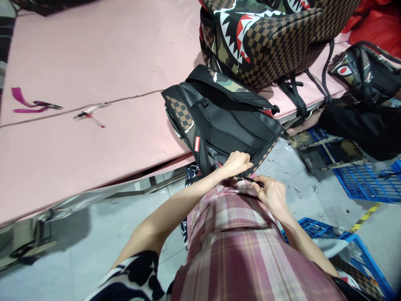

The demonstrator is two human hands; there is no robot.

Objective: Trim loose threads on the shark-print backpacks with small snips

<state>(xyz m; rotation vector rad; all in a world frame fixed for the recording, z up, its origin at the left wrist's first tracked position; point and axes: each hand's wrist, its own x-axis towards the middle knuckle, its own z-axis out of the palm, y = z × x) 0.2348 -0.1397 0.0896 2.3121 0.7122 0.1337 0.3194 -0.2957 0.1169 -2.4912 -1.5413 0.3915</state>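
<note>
A black backpack [232, 121] with a padded mesh back panel, brown-checked sides and camouflage strap parts lies back side up. It rests over the table's edge, its lower end against the plaid apron [232, 251]. My left hand [236, 164] is closed on the backpack's lower edge, fingers curled into the fabric. Just to the right and lower, my right hand [272, 194] is closed in a pinch around a small dark piece by the bag's bottom edge. Whether that piece is a strap end or a small tool cannot be made out.
On the pink table [94, 50] lie pens [90, 112] and a purple ribbon [29, 106]. Large checked shark-mouth backpacks [266, 42] stand behind. Another person's dark sleeve [360, 125] reaches in at right. Blue crates [369, 179] stand on the floor.
</note>
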